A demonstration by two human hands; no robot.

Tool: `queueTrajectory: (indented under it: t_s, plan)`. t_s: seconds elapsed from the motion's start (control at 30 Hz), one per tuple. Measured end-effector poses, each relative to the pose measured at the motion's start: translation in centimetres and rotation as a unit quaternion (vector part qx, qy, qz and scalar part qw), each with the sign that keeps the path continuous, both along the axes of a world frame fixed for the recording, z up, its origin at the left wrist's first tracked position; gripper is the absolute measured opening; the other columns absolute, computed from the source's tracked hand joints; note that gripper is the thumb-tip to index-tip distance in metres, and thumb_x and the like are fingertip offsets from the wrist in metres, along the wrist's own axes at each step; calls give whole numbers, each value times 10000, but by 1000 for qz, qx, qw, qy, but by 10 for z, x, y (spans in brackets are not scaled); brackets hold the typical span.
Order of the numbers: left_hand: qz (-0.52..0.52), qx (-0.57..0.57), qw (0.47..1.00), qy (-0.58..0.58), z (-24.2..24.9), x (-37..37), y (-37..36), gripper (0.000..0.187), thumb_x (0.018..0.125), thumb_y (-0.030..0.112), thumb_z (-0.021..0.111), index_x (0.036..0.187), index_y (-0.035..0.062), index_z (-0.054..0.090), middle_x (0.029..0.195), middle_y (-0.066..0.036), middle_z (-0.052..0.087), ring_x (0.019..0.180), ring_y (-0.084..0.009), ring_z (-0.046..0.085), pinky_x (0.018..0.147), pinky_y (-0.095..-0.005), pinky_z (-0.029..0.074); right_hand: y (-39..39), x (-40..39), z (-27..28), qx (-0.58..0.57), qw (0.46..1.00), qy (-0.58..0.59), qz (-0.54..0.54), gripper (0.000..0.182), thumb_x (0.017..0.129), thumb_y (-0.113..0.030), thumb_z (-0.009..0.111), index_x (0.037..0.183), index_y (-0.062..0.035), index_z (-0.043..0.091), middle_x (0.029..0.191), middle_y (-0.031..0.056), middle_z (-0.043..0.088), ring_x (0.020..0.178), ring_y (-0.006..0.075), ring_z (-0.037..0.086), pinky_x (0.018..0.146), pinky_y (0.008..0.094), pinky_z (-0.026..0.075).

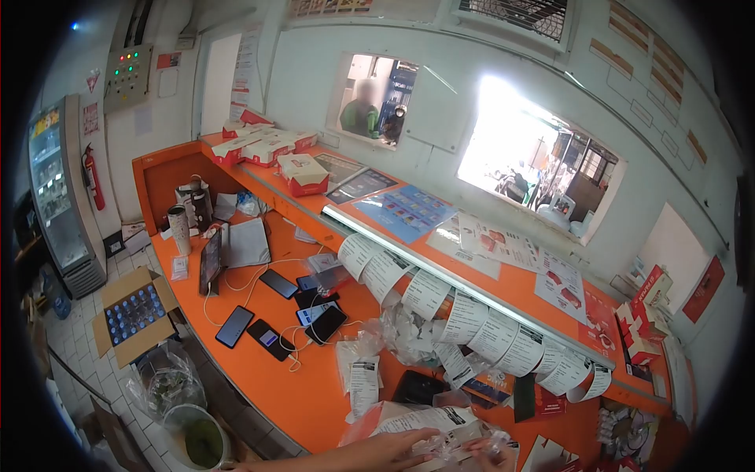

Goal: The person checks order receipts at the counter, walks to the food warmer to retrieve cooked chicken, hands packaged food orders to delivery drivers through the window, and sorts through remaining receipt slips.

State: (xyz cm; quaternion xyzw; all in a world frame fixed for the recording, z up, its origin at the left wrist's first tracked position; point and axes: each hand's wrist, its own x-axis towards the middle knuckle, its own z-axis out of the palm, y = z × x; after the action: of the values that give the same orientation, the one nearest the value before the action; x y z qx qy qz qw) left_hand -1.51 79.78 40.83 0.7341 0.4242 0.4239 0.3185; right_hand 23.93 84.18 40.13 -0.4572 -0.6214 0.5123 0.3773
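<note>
Have the left hand low in the view, fingers loosely bent and reaching over crumpled clear plastic; cannot tell whether any of it is gripped

Have the right hand just beside, cut off by the bottom edge, fingers curled at the same plastic; cannot tell how tightly closed

Find that plastic between both hands, over a bag with a printed receipt on top, at the near edge of the orange counter

See a black case just beyond the bag, and to its left a smaller packet with a slip

See above these a row of order slips hanging curled from the edge of the raised shelf, under a light strip

Note several phones farther left, some with white cables, then a tablet and a tall tumbler

See red and white boxes on the shelf, a carton of blue-capped bottles by the counter, and through the wall opening a person in green
</note>
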Motion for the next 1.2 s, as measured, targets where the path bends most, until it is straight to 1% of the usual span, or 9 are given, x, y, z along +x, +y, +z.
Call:
queueTrajectory:
  t_s: [0.27, 0.33, 0.47, 0.63, 0.8, 0.9, 0.93, 1.0, 1.2]
  plan:
    - [-51, 44, 996, -64, -7, 10, 10, 498, 816, 437, 517, 1124, 48, 467, 919, -86, 562, 677, -224, 565, 580, -377, 449, 0, -33, 3, -114, 991, 36, 52, 294, 792, -126, 634, 1044, -7, 539, 950, 69, 591, 828, 142, 556, 655, 265, 451]
    - [-30, 306, 890, 335, 5, 9, 14, 370, 801, 264, 575, 1088, 37, 522, 909, -95, 614, 710, -184, 614, 563, -250, 481, 6, -41, 11, -181, 980, 65, 54, 285, 794, -128, 631, 1034, -5, 540, 949, 71, 591, 825, 146, 556, 654, 267, 450]
    - [45, 404, 884, 230, 39, -20, 10, 238, 781, 174, 563, 978, 42, 583, 866, -54, 623, 631, -128, 594, 511, -214, 466, 18, -61, 14, -205, 973, 98, 46, 258, 799, -128, 623, 1008, -4, 536, 956, 80, 586, 828, 166, 557, 665, 279, 453]
    - [205, 101, 965, -129, 4, -92, -5, 124, 800, 113, 522, 763, 44, 618, 713, -57, 616, 587, -131, 573, 510, -248, 466, 43, -58, -18, -164, 941, 215, 201, 230, 807, -116, 609, 978, -15, 491, 991, 103, 553, 905, 272, 566, 760, 366, 473]
    - [352, -273, 883, -152, -210, -121, 2, 345, 925, 297, 366, 980, -6, 520, 817, -94, 582, 718, -159, 557, 656, -276, 466, 24, -70, 29, -186, 960, 208, -29, 286, 788, -120, 633, 1009, -24, 479, 927, 83, 554, 944, 317, 568, 741, 413, 483]
    - [205, -472, 816, -263, -275, -95, -4, 412, 931, 339, 341, 1133, -4, 446, 1016, -123, 539, 875, -207, 535, 710, -312, 461, 20, -56, 28, -211, 940, 266, -32, 290, 801, -117, 604, 1060, -35, 504, 961, 80, 579, 962, 271, 557, 777, 372, 461]
    - [131, -489, 819, -269, -270, -88, 1, 418, 921, 327, 387, 1201, 16, 383, 1108, -127, 493, 972, -239, 504, 764, -369, 463, 19, -57, 36, -208, 927, 310, 30, 205, 809, -145, 600, 951, -33, 504, 799, 44, 487, 769, 200, 476, 669, 328, 400]
    - [-1, -501, 820, -275, -247, -82, 12, 475, 907, 318, 440, 1271, 37, 318, 1203, -131, 445, 1071, -271, 473, 824, -427, 461, 12, -61, 56, -143, 930, 320, 107, 178, 846, -200, 567, 864, -42, 488, 602, -39, 304, 562, 87, 336, 528, 272, 301]
    - [-285, -444, 805, -271, -142, -76, 25, 526, 880, 338, 478, 1280, 43, 307, 1224, -124, 431, 1082, -274, 467, 856, -439, 438, -19, -27, 116, 75, 953, 294, 17, 214, 858, -193, 541, 979, -24, 492, 560, -34, 291, 447, 81, 281, 427, 260, 274]
